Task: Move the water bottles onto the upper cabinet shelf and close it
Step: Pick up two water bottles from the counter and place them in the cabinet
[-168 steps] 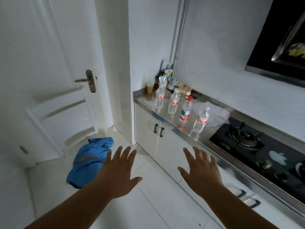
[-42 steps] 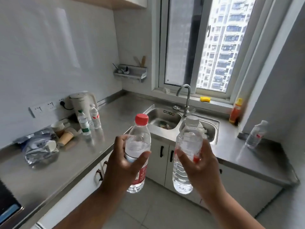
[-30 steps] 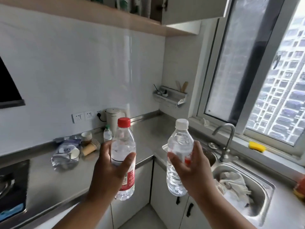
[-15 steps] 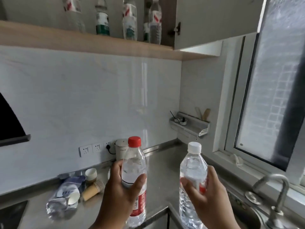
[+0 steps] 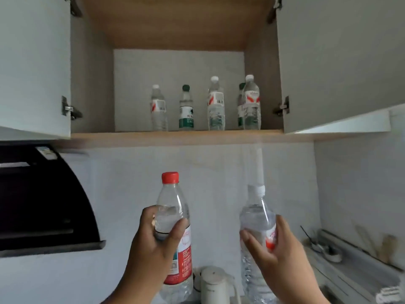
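I see both doors of the upper cabinet (image 5: 179, 23) open, five bottles (image 5: 215, 104) in a row on its shelf (image 5: 175, 138), toward the right. Range hood (image 5: 39, 198) lower left. Kettle (image 5: 215, 286) low, between the two held bottles; wall rack (image 5: 350, 255) far right.

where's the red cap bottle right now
In the head view, the red-capped bottle is low and centre, upright in the left hand, below the open cabinet shelf, left of the white-capped bottle.
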